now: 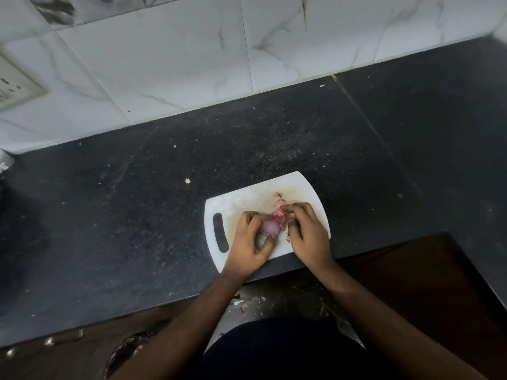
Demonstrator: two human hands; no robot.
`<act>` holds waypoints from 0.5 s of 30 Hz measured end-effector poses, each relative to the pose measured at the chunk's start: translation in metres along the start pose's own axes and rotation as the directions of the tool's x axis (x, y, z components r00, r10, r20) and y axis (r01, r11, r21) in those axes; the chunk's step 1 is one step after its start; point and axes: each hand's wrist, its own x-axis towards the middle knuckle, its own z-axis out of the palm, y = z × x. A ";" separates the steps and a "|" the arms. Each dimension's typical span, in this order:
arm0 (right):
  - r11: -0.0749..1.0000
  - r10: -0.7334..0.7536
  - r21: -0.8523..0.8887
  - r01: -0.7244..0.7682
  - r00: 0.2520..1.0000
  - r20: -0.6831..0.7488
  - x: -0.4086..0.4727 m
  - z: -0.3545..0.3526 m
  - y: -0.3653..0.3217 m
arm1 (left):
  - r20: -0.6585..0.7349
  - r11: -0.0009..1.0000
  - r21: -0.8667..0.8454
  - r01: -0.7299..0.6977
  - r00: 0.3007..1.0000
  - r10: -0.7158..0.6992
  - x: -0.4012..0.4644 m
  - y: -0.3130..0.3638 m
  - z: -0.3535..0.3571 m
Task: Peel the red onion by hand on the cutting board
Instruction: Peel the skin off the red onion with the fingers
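Observation:
A small red onion (269, 228) lies on the white cutting board (247, 201) near the counter's front edge. My left hand (251, 241) cups the onion from the left, fingers curled around its pale purple body. My right hand (306, 233) pinches a strip of pink onion skin (278, 216) at the onion's far end, with the skin partly lifted off. Bits of dry peel (279, 197) lie on the board just beyond my fingers. Much of the onion is hidden under both hands.
The board has a slot handle (220, 235) on its left and sits on a dark speckled stone counter (137, 215). A white marble-tiled wall (192, 64) rises behind, with a socket plate (13, 89) at far left. Peel scraps (247, 301) lie on the floor below.

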 end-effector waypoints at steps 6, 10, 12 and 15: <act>0.996 -0.089 -0.011 0.090 0.994 0.064 -0.006 0.001 -0.001 | 0.016 0.990 -0.101 0.101 0.995 -0.100 0.002 0.005 0.000; 0.997 -0.075 0.012 0.075 0.996 0.042 -0.004 0.003 0.002 | 0.011 0.985 -0.069 0.155 0.988 -0.155 0.004 0.002 0.003; 0.998 -0.060 0.008 0.060 0.998 0.028 -0.003 0.004 0.002 | -0.011 0.992 -0.060 0.109 0.994 -0.110 0.003 0.004 0.002; 0.998 -0.065 -0.009 0.065 0.998 0.024 -0.003 0.004 0.003 | -0.038 0.995 -0.072 0.074 0.996 -0.077 0.000 0.004 0.000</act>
